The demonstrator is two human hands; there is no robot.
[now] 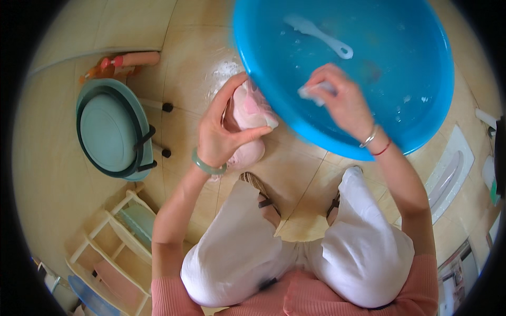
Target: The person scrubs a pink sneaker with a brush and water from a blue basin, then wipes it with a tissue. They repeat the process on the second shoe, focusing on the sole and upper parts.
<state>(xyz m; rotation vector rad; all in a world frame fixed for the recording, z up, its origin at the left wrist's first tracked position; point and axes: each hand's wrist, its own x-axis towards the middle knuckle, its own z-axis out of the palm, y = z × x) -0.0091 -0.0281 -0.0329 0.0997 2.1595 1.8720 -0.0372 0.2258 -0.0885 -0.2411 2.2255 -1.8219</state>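
Observation:
Beside the basin's left rim, my left hand (224, 124) is closed round a pink-and-white item that looks like a shoe (247, 108). A second pink piece (247, 154) lies just below it on the floor. Over the large blue basin (316, 138), my right hand (337, 89) pinches a small whitish piece (319, 94); motion blur hides its exact kind. Inside the basin, a white long-handled brush (319, 36) with a hole in its handle lies in the bubbly water, just beyond my right hand.
To the left stands a teal folding basin (108, 134) with dark legs, near a pink bottle (138, 59). A cream rack (113, 226) is at the lower left. On the right, a white floor fixture (450, 171) is set in the tiles. Suds (226, 71) wet the floor.

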